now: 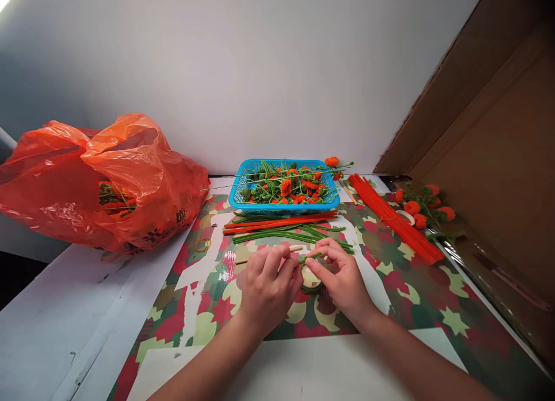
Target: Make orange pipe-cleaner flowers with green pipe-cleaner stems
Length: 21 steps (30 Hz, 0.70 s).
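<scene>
My left hand (269, 276) and my right hand (340, 271) meet over the patterned mat, each with fingers closed in a pinch. Between them is a green pipe cleaner (311, 290), bent in a curve below the fingertips. A thin wooden stick (241, 261) shows on both sides of my left hand; whether that hand grips it or it lies behind, I cannot tell. Just beyond my hands lie loose green pipe cleaners (277, 235) and red-orange pipe cleaners (260, 224), roughly side by side.
A blue basket (284, 209) at the back holds orange fuzzy flowers with green stems. An orange plastic bag (104, 187) bulges at left, near a small coil of gold wire (202, 245). Rightward lie a red pipe cleaner bundle (396, 219), more orange flowers (411, 207) and a cardboard wall (489, 111).
</scene>
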Each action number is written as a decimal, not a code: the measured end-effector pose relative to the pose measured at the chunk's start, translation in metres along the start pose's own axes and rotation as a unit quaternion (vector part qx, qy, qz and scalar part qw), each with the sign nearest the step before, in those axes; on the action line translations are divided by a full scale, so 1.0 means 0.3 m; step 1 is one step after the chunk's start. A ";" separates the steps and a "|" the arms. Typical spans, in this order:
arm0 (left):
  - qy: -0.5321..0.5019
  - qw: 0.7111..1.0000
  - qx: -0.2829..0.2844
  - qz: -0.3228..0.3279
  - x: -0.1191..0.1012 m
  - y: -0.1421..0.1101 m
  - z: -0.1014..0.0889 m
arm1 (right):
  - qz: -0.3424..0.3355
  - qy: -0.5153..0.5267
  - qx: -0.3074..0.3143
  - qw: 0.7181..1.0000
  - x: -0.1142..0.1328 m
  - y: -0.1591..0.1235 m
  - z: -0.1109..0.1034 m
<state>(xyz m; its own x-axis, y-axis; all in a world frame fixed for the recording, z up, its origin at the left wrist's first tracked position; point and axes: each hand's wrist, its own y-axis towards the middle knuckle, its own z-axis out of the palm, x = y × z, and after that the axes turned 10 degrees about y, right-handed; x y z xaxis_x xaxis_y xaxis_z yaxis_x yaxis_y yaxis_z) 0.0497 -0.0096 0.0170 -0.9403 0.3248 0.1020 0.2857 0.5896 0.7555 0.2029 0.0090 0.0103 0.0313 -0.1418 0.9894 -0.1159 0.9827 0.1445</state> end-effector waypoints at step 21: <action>-0.735 0.343 0.437 -0.389 0.024 0.004 0.002 | 0.065 0.180 0.249 0.949 0.007 0.027 -0.044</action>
<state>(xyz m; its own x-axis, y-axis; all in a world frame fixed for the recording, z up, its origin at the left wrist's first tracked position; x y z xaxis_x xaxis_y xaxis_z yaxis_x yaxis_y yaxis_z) 0.0434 -0.0062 0.0182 0.1302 -0.5400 -0.8316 0.6044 0.7081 -0.3652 0.2151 0.0183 0.0132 0.3113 0.1141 0.9434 -0.5942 0.7981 0.0995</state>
